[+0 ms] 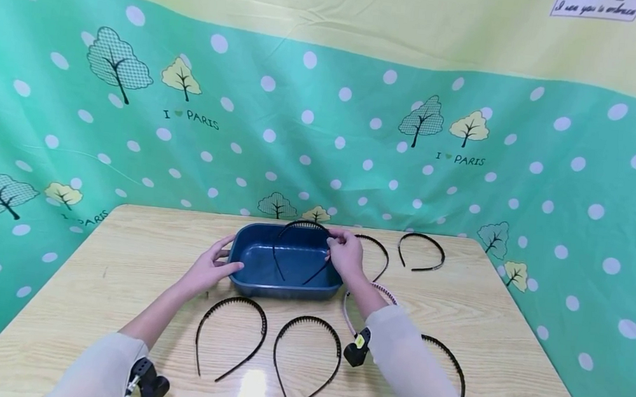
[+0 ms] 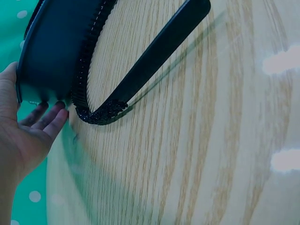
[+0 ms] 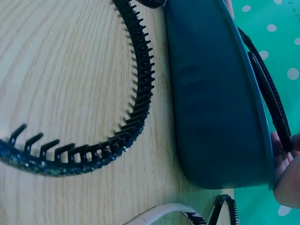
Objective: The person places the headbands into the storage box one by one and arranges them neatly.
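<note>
A dark blue plastic basin (image 1: 280, 292) stands near the table's far edge. My left hand (image 1: 210, 271) grips its left end, thumb over the rim and fingers outside the wall. Between the fingers of my right hand (image 1: 345, 256) is a black toothed headband (image 1: 304, 223), held upright over the basin with its two ends pointing down inside. In the right wrist view the headband (image 3: 273, 96) shows above the basin's rim, pinched at one side. The basin's visible floor holds nothing else.
Two black headbands (image 1: 235, 298) (image 1: 311, 318) lie in front of the basin. A white headband (image 1: 347, 307) lies partly under my right forearm. More black headbands (image 1: 386, 260) (image 1: 443, 254) (image 1: 456, 365) lie on the right. A patterned green curtain (image 1: 327, 161) hangs behind the wooden table (image 1: 116, 268).
</note>
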{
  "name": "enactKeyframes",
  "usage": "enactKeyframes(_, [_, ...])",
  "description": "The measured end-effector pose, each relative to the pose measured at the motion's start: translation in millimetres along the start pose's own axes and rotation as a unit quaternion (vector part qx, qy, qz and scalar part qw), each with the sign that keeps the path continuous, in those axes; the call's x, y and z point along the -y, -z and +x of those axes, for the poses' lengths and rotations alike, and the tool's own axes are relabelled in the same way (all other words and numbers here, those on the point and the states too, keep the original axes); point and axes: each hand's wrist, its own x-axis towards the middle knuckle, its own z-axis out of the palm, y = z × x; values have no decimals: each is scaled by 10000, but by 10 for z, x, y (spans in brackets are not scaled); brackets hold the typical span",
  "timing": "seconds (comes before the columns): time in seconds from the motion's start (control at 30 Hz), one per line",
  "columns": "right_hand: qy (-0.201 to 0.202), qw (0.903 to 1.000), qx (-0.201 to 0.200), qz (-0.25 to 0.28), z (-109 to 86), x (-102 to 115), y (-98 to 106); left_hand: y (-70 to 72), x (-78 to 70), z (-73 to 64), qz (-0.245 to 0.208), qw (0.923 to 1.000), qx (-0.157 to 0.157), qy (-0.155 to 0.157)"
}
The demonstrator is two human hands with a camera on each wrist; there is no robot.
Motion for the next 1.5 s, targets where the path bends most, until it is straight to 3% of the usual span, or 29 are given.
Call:
enactKeyframes(0.8, [352,9984,154,-414,-32,-27,-83,-2,-25,1,49,10000,-20,0])
enactKeyframes(1.1, [736,9903,182,-1164,-62,-12,-88,0,-30,-4,-17,10000,20,-39])
enactKeyframes(1.5, [793,9805,459,-1736,-51,-50,-124,6,-34,-3,-90,9999,45,-35])
